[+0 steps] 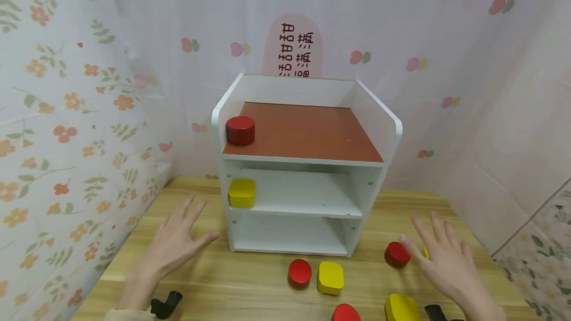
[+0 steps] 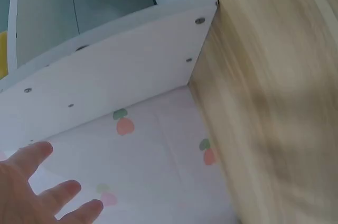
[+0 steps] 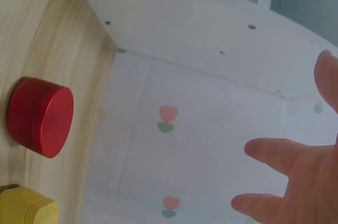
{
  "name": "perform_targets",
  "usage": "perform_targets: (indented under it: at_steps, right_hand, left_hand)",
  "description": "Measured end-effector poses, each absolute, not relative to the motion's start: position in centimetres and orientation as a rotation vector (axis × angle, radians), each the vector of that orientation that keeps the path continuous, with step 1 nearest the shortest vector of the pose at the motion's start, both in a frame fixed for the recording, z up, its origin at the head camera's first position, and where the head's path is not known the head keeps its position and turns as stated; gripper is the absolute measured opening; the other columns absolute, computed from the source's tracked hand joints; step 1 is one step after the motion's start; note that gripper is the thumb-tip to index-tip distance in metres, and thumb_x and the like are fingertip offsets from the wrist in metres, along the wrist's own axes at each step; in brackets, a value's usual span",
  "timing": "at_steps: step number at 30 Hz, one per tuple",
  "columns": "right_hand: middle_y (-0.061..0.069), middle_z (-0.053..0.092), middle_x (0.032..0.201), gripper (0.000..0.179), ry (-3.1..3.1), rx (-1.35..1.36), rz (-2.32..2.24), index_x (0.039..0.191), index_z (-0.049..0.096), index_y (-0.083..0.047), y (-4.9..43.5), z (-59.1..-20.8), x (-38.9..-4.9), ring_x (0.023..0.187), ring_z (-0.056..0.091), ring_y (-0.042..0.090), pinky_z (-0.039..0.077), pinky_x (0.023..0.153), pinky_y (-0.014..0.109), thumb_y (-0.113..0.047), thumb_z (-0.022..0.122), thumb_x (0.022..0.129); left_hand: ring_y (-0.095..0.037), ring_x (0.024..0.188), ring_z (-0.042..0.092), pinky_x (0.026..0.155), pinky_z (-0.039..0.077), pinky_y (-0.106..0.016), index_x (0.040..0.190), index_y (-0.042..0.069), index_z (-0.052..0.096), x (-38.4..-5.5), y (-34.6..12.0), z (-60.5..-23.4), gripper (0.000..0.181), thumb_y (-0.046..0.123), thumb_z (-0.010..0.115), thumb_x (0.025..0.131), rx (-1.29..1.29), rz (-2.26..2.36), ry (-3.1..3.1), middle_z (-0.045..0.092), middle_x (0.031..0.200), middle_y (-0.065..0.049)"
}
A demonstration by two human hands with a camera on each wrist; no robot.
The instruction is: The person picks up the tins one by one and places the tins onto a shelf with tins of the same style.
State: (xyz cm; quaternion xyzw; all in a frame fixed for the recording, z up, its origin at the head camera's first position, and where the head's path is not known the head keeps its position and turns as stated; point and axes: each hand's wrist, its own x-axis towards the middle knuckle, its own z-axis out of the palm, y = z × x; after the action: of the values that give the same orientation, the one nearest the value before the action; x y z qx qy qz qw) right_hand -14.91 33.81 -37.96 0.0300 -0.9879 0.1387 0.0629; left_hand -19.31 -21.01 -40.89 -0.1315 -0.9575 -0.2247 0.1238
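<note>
My left hand [image 1: 176,241] hovers over the table to the left of a white shelf [image 1: 290,260], fingers spread and holding nothing. On the right, my right hand [image 1: 446,256] is likewise spread and holds nothing. Nearest to it is a round red tin [image 1: 397,255], and a yellow tin [image 1: 426,252] is mostly hidden behind its fingers. A round red tin [image 1: 241,131] stands at the left end of the shelf's brown top. Below it, a rounded-square yellow tin [image 1: 242,193] sits at the left of the middle level. The right wrist view shows the red tin [image 3: 41,117] beside a yellow one [image 3: 26,206].
In front of the shelf stand a red tin [image 1: 299,274] and a yellow tin [image 1: 330,278]. Closer to me are another red tin [image 1: 346,313] and a yellow tin [image 1: 402,308]. Patterned curtains [image 1: 187,9] enclose the wooden table [image 1: 250,286] at the back and sides.
</note>
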Motion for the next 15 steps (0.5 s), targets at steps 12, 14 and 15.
perform_targets:
  at_steps: [12, 14, 15]
  right_hand:
    - [0.033, 0.023, 0.151, 0.066, -2.960, 0.212, 0.454, 0.147, 0.041, -0.008, 31.4, -38.1, -13.7, 0.135, 0.014, 0.059, 0.016, 0.090, 0.078, -0.053, 0.048, 0.099]
    - [0.032, 0.026, 0.151, 0.065, -2.937, 0.229, 0.465, 0.145, 0.044, -0.007, 30.9, -38.2, -13.6, 0.135, 0.017, 0.058, 0.018, 0.091, 0.077, -0.052, 0.051, 0.098]
    - [0.031, 0.027, 0.150, 0.064, -2.919, 0.244, 0.482, 0.143, 0.046, -0.007, 30.6, -38.4, -13.6, 0.134, 0.018, 0.058, 0.019, 0.091, 0.077, -0.051, 0.052, 0.098]
  left_hand:
    - [-0.049, 0.131, 0.035, 0.093, 0.035, -0.070, 0.152, 0.013, 0.032, -20.0, -19.6, -42.9, 0.072, 0.048, 0.060, 0.095, -0.389, -1.023, -2.700, 0.029, 0.153, -0.020]
    - [-0.045, 0.130, 0.039, 0.092, 0.039, -0.066, 0.151, 0.013, 0.034, -20.2, -19.3, -43.2, 0.069, 0.044, 0.061, 0.095, -0.397, -1.082, -2.664, 0.031, 0.152, -0.019]
    - [-0.043, 0.129, 0.041, 0.091, 0.042, -0.063, 0.150, 0.012, 0.036, -20.3, -19.2, -43.3, 0.068, 0.042, 0.062, 0.095, -0.402, -1.115, -2.642, 0.033, 0.151, -0.018]
